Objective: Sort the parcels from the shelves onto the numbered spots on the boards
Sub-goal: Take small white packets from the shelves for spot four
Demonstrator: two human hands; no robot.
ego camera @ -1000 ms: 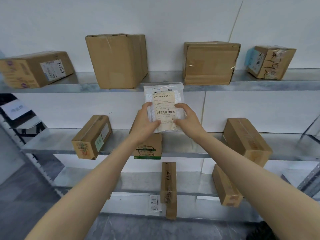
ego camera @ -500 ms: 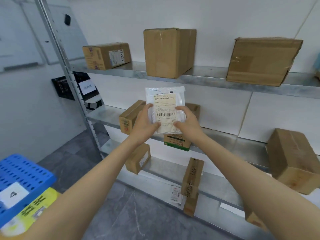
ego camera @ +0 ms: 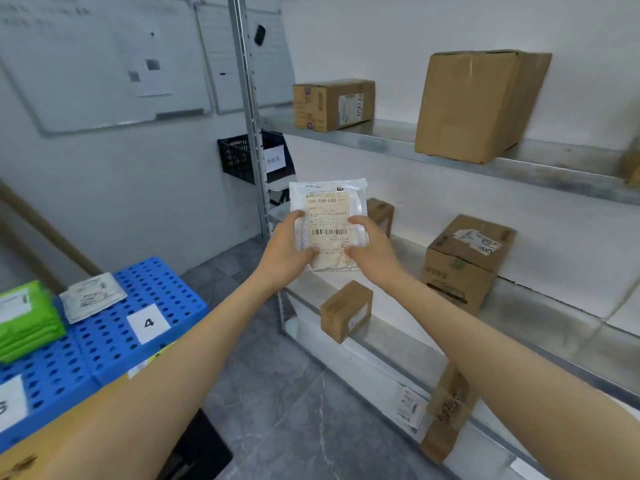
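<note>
I hold a flat white plastic parcel (ego camera: 329, 216) with a beige shipping label upright in front of me. My left hand (ego camera: 289, 251) grips its lower left edge and my right hand (ego camera: 372, 249) grips its lower right edge. At lower left lies a blue perforated board (ego camera: 166, 292) with a white card marked 4 (ego camera: 149, 322); another card (ego camera: 10, 403) sits at the far left. A grey flat parcel (ego camera: 91, 299) and a stack of green parcels (ego camera: 27, 320) lie on the board. Cardboard parcels stand on the metal shelves (ego camera: 519, 168) at right.
Brown boxes on the shelves include a large one (ego camera: 478, 105), a labelled one (ego camera: 332, 103), one on the middle shelf (ego camera: 464, 261) and a small one (ego camera: 346, 311) lower down. A shelf post (ego camera: 251, 116) rises in the middle, a black crate (ego camera: 239, 155) behind it. Whiteboards hang on the left wall.
My view has swung left from the shelves toward the blue board, which now shows more fully. Both hands keep holding the white parcel in front of me.
</note>
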